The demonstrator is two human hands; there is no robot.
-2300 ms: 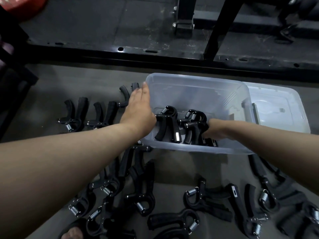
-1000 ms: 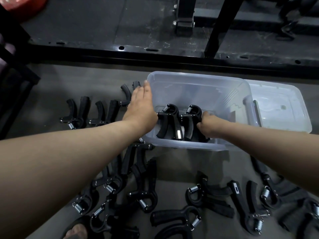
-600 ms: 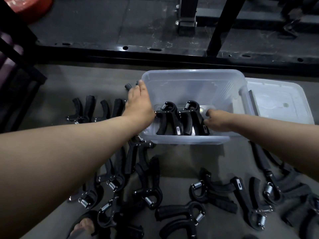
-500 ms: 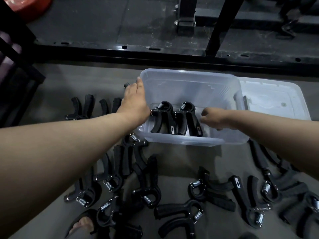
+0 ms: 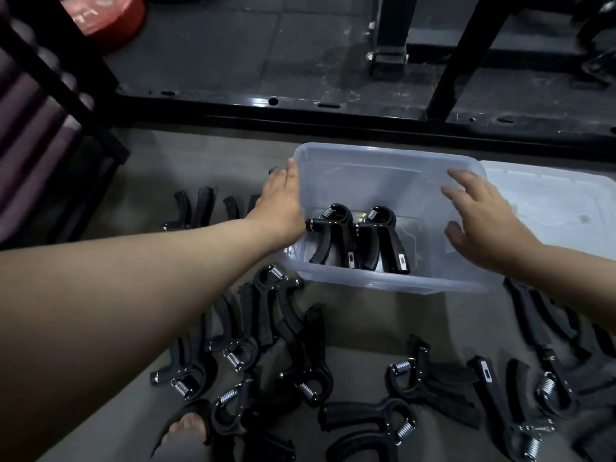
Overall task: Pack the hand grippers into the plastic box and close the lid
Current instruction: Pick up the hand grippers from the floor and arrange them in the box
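Observation:
A clear plastic box [image 5: 393, 165] sits on the grey floor. Two black hand grippers [image 5: 356, 241] stand side by side inside it, at its left end. My left hand [image 5: 278, 208] lies flat against the box's left wall, fingers straight. Over the right part of the box hovers my right hand [image 5: 483, 218], fingers spread and holding nothing. The box's clear lid [image 5: 553, 201] lies flat on the floor just right of the box. Several more black grippers [image 5: 300, 345] lie scattered on the floor in front of and left of the box.
A black metal rack base [image 5: 333, 108] runs across behind the box, with upright posts [image 5: 466, 55]. A red weight plate [image 5: 106, 18] sits at the far left. A dark rack [image 5: 40, 128] stands on the left. My sandalled foot [image 5: 186, 428] shows at the bottom.
My right hand has let go of the second gripper, lifted out of the box and spread open. The box has shifted slightly. My left hand stays on the left wall.

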